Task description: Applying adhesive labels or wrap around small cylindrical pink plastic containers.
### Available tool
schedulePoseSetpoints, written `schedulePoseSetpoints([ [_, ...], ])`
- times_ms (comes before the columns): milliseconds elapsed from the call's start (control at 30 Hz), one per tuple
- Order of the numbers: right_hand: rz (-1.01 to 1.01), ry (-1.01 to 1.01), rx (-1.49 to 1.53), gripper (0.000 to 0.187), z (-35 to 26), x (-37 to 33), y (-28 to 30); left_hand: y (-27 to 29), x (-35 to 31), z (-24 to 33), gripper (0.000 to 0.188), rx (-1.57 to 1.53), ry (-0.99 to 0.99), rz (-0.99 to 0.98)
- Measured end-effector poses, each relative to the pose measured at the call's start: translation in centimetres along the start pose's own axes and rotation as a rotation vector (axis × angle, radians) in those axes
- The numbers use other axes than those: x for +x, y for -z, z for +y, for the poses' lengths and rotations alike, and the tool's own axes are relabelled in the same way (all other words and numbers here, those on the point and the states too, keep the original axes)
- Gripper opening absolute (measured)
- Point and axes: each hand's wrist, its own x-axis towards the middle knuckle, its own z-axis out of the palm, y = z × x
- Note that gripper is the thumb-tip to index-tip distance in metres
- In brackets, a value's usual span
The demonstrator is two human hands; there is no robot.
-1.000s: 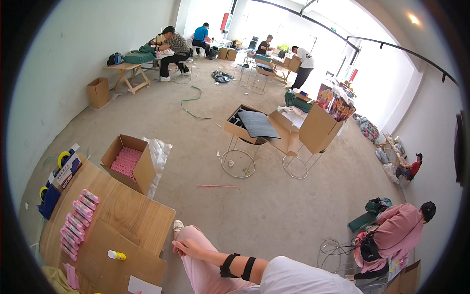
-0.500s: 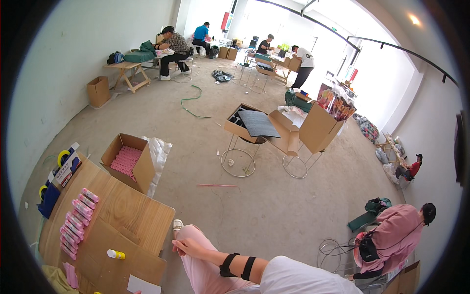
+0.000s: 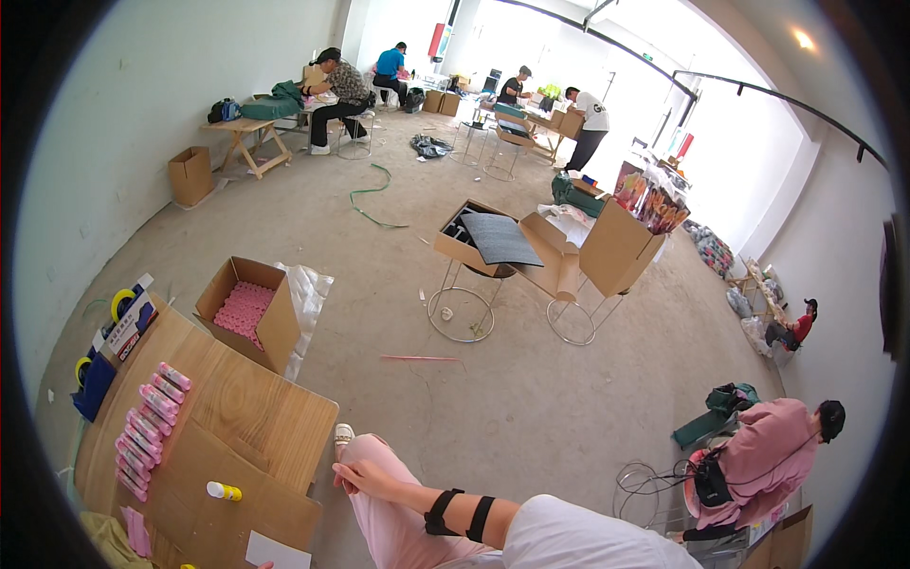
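The right hand (image 3: 372, 482) lies across the knee of pale pink, softly creased cloth trousers (image 3: 393, 517), its fingers loosely bent; whether they close on anything I cannot tell. Two matte black straps (image 3: 441, 514) band the bare forearm, which runs out of a smooth white sleeve (image 3: 578, 536). Of the left hand (image 3: 266, 566), only a sliver of fingertip shows at the lower edge, just beside a flat, straight-edged white sheet (image 3: 277, 550); I cannot tell whether it is spread or pinching.

The white sheet lies at the near edge of a brown cardboard panel (image 3: 270, 507), spread over a wooden counter (image 3: 261, 394) with warm, streaky grain and a rounded corner. A short glue stick (image 3: 225, 491), a white and yellow cylinder, lies on its side on the cardboard. Beyond its left edge, glossy pink packs (image 3: 159, 405), tubular and banded with pale labels, lie side by side in a slanting row. Nearer, narrow pink strips (image 3: 137, 533) lie together beside a rumpled olive-yellow cloth (image 3: 112, 542). At the counter's far left stand angular blue tape dispensers (image 3: 93, 387) with round yellow rolls.

Beside the counter, an open corrugated carton (image 3: 278, 334) holds tightly packed, knobbly pink pieces (image 3: 248, 309); crinkled translucent plastic (image 3: 310, 302) spreads against it on the dull concrete floor (image 3: 379, 294).
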Motion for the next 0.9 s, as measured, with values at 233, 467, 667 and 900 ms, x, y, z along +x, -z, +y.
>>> schedulePoseSetpoints([
  [233,0.007,-0.002,-0.002,0.058,0.3,0.0,-0.2,0.1,-0.2,-0.1,0.027,0.030,-0.021,0.001],
  [467,0.005,-0.009,0.006,0.057,0.6,0.1,-0.1,-0.2,-0.1,0.4,0.027,0.003,0.005,-0.010],
  [667,0.000,-0.006,-0.009,0.057,0.2,0.2,-0.2,0.0,0.0,-0.1,0.026,0.015,-0.013,-0.008],
  [900,0.000,-0.027,-0.016,0.057,-0.2,0.0,-0.2,0.1,0.1,-0.7,0.026,0.041,-0.031,-0.015],
])
